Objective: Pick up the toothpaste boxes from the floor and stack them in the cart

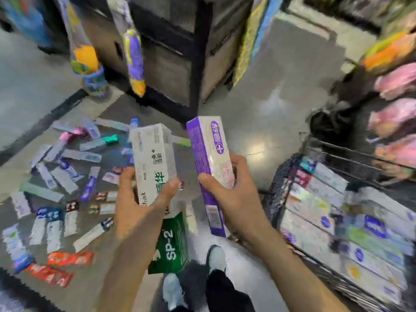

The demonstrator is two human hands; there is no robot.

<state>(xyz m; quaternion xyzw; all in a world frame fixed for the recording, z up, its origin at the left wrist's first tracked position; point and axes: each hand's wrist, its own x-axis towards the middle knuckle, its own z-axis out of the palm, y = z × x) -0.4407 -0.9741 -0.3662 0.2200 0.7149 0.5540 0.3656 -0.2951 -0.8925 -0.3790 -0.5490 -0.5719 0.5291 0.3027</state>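
Both hands are full: our left hand (135, 199) grips a white-and-green toothpaste box (155, 163), our right hand (234, 199) a purple toothpaste box (208, 158), both above the floor. More boxes (65, 188) lie scattered left; stacked boxes (342, 228) fill the cart (333, 154) right.

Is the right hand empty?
No: the right hand has its grip on a purple and white toothpaste box, held upright beside the box in the left hand.

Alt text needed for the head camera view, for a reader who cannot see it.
A person's left hand grips a white and green toothpaste box and the right hand a purple one. More boxes litter the floor at left; a cart of stacked boxes stands at right.
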